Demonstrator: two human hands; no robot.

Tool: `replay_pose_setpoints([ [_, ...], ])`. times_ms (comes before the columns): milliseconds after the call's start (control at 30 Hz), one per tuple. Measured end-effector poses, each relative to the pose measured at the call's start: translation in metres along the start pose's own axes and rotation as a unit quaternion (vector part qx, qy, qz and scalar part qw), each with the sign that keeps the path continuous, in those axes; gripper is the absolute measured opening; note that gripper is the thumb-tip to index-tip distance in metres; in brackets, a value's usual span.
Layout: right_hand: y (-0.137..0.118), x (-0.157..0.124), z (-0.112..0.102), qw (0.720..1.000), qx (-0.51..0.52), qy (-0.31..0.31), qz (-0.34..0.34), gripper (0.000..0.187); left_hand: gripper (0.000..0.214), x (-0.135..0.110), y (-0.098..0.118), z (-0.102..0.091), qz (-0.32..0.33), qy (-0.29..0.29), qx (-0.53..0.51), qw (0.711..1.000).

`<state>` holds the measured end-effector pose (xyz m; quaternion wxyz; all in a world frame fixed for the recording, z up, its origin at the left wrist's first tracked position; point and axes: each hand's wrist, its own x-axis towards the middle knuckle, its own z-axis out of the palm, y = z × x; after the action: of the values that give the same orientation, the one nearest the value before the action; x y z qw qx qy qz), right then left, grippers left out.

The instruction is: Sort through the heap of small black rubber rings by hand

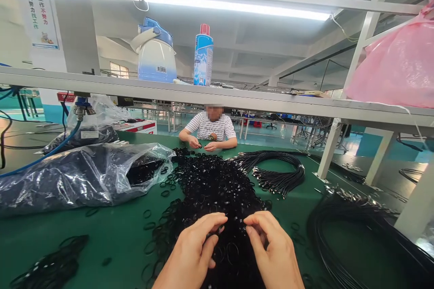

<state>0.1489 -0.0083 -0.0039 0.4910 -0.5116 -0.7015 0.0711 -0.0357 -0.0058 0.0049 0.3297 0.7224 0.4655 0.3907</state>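
Observation:
A long heap of small black rings (217, 180) runs down the middle of the green table. Over its near part my left hand (196, 246) has its fingers curled, the thumb close to the fingertips. Facing it across a short gap, my right hand (273, 246) brings thumb and forefinger together in a pinch. Whatever either hand holds cannot be made out against the dark rings. Loose rings (149, 226) lie scattered left of the heap.
A clear plastic bag (84, 176) of black pieces lies left. Bundled black cables (285, 169) and a larger coil (318, 230) lie right. Across the table a person (212, 131) handles small pieces. Overhead, a shelf (237, 99) holds a jug (157, 54), a spray can (203, 56) and a pink bag (396, 63).

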Motion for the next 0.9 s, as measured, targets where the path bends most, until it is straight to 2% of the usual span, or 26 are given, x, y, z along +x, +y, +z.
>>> replay_pose_setpoints([
  [133, 0.000, 0.000, -0.001, 1.000, 0.009, -0.008, -0.004, 0.017, 0.037, -0.001, 0.003, -0.004, 0.077, 0.011, 0.088, 0.993],
  [267, 0.001, -0.003, 0.002, 0.999, 0.025, -0.003, 0.044, 0.019, 0.037, -0.004, 0.006, -0.005, 0.067, 0.005, 0.144, 0.987],
  [367, -0.002, -0.005, 0.005, 0.996, 0.022, 0.037, 0.082, 0.022, 0.033, -0.004, 0.005, -0.004, 0.075, 0.003, 0.165, 0.983],
  [500, -0.011, -0.006, 0.007, 0.991, 0.055, 0.103, 0.059, 0.019, 0.036, -0.003, 0.005, -0.004, 0.096, 0.005, 0.169, 0.981],
  [633, -0.024, -0.008, 0.006, 0.987, 0.100, 0.122, 0.007, 0.015, 0.042, -0.006, 0.004, -0.008, 0.069, -0.002, 0.191, 0.979],
  [800, -0.034, -0.007, 0.002, 0.992, 0.087, 0.088, -0.034, 0.014, 0.042, -0.007, 0.003, -0.009, 0.083, 0.004, 0.171, 0.982],
  [833, -0.036, -0.009, 0.000, 0.994, 0.067, 0.068, -0.044, 0.014, 0.040, -0.006, 0.004, -0.009, 0.090, 0.010, 0.161, 0.983],
  [900, -0.043, -0.019, -0.003, 0.994, -0.014, -0.003, -0.107, 0.017, 0.036, -0.003, 0.006, -0.009, 0.100, 0.022, 0.146, 0.984],
])
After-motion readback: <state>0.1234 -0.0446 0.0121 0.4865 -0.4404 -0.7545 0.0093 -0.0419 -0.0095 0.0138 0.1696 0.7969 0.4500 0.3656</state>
